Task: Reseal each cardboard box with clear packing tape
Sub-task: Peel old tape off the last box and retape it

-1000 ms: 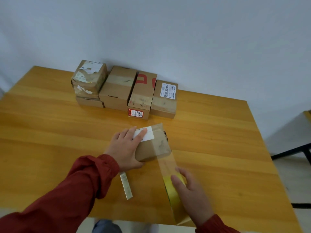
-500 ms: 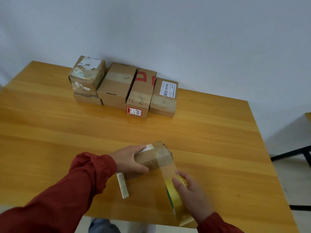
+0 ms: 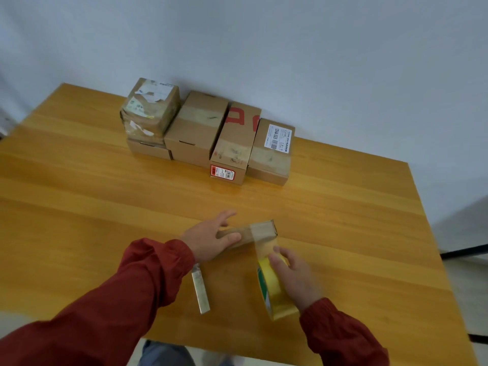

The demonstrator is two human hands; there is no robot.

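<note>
Cardboard boxes number six, all closed, so their contents cannot be seen. Five stand grouped at the upper centre of the frame, on the far part of the wooden counter [image 3: 79, 207] near the grey wall [image 3: 317, 62]:
- a taped box with torn labels [image 3: 150, 107], stacked on a flat box [image 3: 148, 149];
- a plain box [image 3: 195, 128] just to the right, touching the stack;
- a red-marked box [image 3: 235, 143];
- a box with a white label [image 3: 274, 151] at the right end of the row.

The sixth, a small cardboard box [image 3: 260, 231], lies at the lower centre of the frame, well apart from the group. The left hand [image 3: 208, 239] grips it, fingers spread over the top and thumb against the near side. The right hand [image 3: 293, 276], blurred, holds one yellow-cored tape roll [image 3: 274, 291], fingers curled over its rim. A clear tape strip [image 3: 266, 245] runs from the roll up onto the right end of the small box.

One slim pale bar [image 3: 200, 289] lies flat on the counter, between the two red sleeves and below the left hand.
</note>
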